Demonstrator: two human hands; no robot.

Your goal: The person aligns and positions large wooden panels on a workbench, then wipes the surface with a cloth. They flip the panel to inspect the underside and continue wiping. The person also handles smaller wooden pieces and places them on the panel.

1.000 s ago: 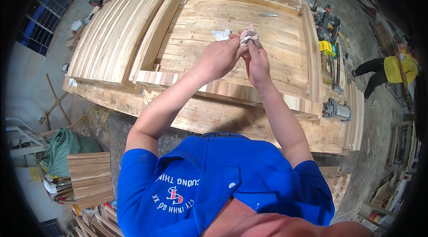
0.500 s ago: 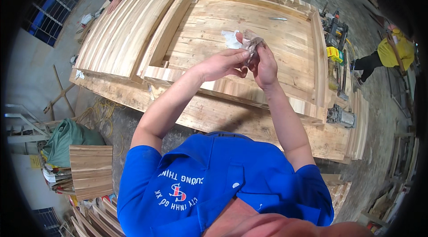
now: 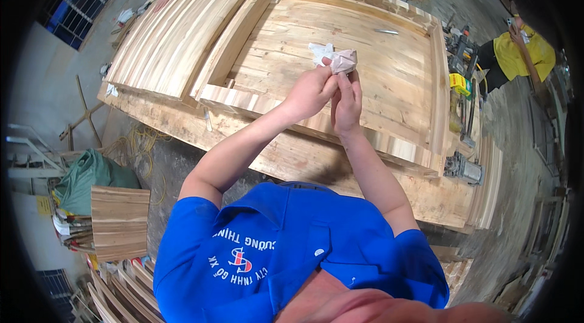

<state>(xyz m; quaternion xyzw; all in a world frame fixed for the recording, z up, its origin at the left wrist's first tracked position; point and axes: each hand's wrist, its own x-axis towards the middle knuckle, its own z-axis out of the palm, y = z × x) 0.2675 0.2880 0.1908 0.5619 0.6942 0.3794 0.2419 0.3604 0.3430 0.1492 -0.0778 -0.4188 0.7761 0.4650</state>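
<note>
Just above the centre of the frame, the left hand [image 3: 309, 92] and the right hand [image 3: 347, 104] meet over a large wooden panel [image 3: 389, 73]. Both pinch a crumpled wad of paper [image 3: 342, 60], the fingers [image 3: 338, 83] of each hand closed on its lower edge, so it sits held up above the wood. A second panel [image 3: 176, 37] lies in the upper left. At the right edge, power tools [image 3: 463, 168] rest on the desk [image 3: 292, 156].

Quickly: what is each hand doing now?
Left hand: closed, gripping the crumpled paper.
Right hand: closed, fingers pinching the same paper.
</note>
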